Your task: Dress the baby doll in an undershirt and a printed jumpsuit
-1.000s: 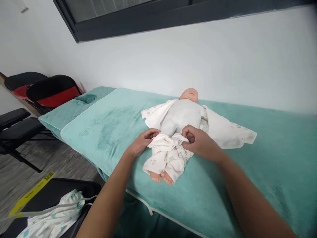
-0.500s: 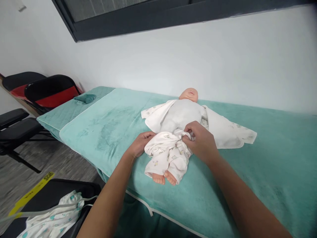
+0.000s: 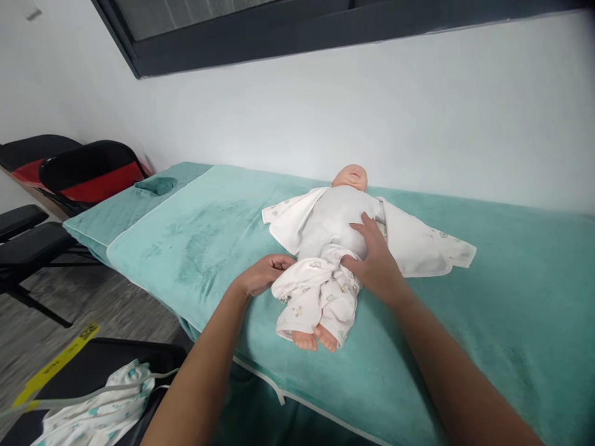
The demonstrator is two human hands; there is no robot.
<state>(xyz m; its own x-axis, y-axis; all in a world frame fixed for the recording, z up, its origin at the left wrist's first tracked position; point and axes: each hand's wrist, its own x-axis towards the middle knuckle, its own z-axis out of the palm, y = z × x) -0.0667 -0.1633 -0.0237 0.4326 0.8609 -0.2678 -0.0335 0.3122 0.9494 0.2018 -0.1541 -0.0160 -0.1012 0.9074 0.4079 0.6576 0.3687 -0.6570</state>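
Teal bed [image 3: 511, 297] | one doll [image 3: 337, 217] | left hand [image 3: 260, 275] seemingly gripping trousers [image 3: 320, 297] — right hand [image 3: 374, 260] flat

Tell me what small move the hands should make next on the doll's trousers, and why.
Probably draw the waistband higher toward the belly. The trousers sit bunched at the baby doll's hips; the left hand pinches the cloth at one side, the right hand lies at the other, fingers on the torso.

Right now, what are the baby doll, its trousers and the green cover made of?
Baby doll: head and feet look like smooth matte plastic or vinyl; grey torso seems soft cloth. Trousers: thin white printed fabric, creased. Cover: plush teal towelling, showing brush marks.
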